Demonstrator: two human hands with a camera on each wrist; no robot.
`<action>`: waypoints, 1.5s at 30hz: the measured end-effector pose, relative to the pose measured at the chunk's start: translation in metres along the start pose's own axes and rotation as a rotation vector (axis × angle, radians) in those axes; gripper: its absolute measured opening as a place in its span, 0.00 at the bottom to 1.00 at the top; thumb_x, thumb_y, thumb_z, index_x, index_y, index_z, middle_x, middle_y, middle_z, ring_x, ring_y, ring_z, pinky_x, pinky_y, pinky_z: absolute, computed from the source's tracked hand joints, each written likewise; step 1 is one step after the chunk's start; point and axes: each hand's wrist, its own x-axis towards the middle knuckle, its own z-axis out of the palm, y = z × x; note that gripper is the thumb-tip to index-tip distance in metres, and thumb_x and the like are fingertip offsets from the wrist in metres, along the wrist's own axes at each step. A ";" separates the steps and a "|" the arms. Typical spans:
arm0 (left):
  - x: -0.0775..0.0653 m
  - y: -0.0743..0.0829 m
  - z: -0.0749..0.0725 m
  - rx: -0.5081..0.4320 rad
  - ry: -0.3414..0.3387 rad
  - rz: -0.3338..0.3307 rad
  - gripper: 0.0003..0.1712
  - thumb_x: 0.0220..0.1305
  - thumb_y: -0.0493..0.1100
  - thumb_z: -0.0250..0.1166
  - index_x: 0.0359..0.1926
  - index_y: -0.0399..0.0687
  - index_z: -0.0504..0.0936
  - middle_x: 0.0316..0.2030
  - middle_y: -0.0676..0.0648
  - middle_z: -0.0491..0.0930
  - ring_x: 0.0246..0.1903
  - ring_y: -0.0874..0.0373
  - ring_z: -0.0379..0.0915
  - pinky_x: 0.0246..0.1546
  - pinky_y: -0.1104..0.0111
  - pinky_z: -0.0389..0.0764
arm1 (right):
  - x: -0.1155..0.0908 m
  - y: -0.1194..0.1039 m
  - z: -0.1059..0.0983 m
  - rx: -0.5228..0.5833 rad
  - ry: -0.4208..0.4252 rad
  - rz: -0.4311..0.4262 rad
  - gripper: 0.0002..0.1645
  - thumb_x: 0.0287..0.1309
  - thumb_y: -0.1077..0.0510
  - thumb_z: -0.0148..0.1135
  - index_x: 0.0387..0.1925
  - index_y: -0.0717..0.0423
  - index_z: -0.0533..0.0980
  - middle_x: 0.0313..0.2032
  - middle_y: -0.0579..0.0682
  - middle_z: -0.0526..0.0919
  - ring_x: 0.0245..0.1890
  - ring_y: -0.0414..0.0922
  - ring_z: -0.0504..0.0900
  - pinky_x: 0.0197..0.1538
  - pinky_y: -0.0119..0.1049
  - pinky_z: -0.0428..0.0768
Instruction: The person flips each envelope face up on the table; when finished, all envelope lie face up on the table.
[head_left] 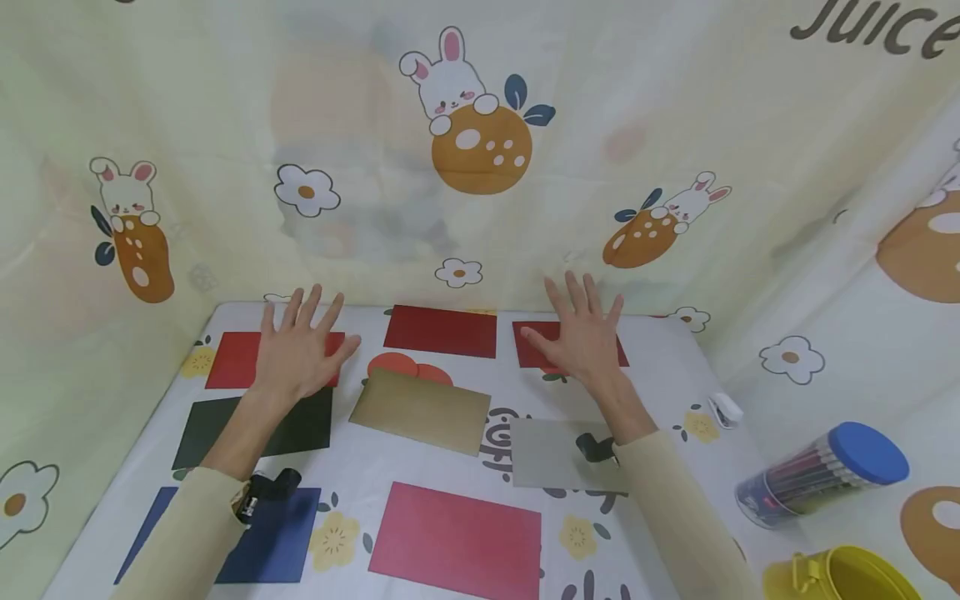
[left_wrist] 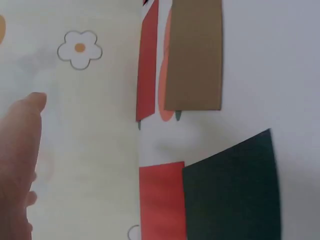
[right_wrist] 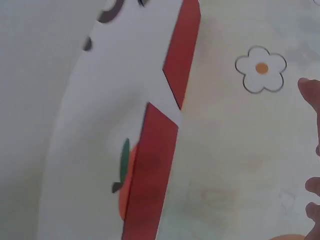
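Note:
Both hands are held out over the far part of the table with fingers spread and nothing in them. My left hand (head_left: 298, 354) overlaps a bright red paper rectangle (head_left: 232, 360) in the head view, with a dark green rectangle (head_left: 307, 421) just nearer. My right hand (head_left: 585, 337) overlaps a dark red rectangle (head_left: 531, 346) at the back right. Between the hands lie another dark red rectangle (head_left: 441, 331) and a tan-gold one (head_left: 420, 412). In the left wrist view the thumb (left_wrist: 22, 135) points away from the papers; fingertips (right_wrist: 312, 90) show at the right wrist view's edge.
Closer in lie a blue rectangle (head_left: 281, 542), a pink one (head_left: 457, 537) and a grey one (head_left: 543, 454). On the right stand a blue-lidded tub of pens (head_left: 817, 475) and a yellow bucket (head_left: 840, 575), with a small white object (head_left: 725, 410) behind. A printed curtain (head_left: 360, 125) hangs behind the table.

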 end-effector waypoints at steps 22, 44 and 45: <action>-0.048 0.016 0.047 -0.146 -0.271 0.191 0.49 0.50 0.62 0.77 0.71 0.50 0.72 0.62 0.38 0.77 0.65 0.37 0.66 0.64 0.37 0.64 | -0.067 -0.059 0.046 0.312 -0.499 -0.294 0.37 0.52 0.36 0.74 0.63 0.38 0.77 0.63 0.40 0.77 0.64 0.45 0.71 0.65 0.54 0.71; -0.055 0.019 0.055 -0.340 -0.261 0.178 0.49 0.48 0.50 0.82 0.70 0.48 0.72 0.57 0.41 0.80 0.59 0.41 0.73 0.61 0.35 0.67 | -0.075 -0.065 0.052 0.213 -0.491 -0.336 0.39 0.53 0.33 0.71 0.65 0.39 0.76 0.68 0.41 0.73 0.68 0.47 0.67 0.64 0.57 0.70; -0.055 0.019 0.056 -0.344 -0.264 0.176 0.49 0.48 0.51 0.82 0.71 0.49 0.72 0.57 0.41 0.80 0.59 0.41 0.73 0.61 0.35 0.67 | -0.076 -0.065 0.052 0.212 -0.491 -0.337 0.39 0.53 0.33 0.71 0.65 0.39 0.76 0.69 0.41 0.72 0.68 0.48 0.67 0.64 0.57 0.70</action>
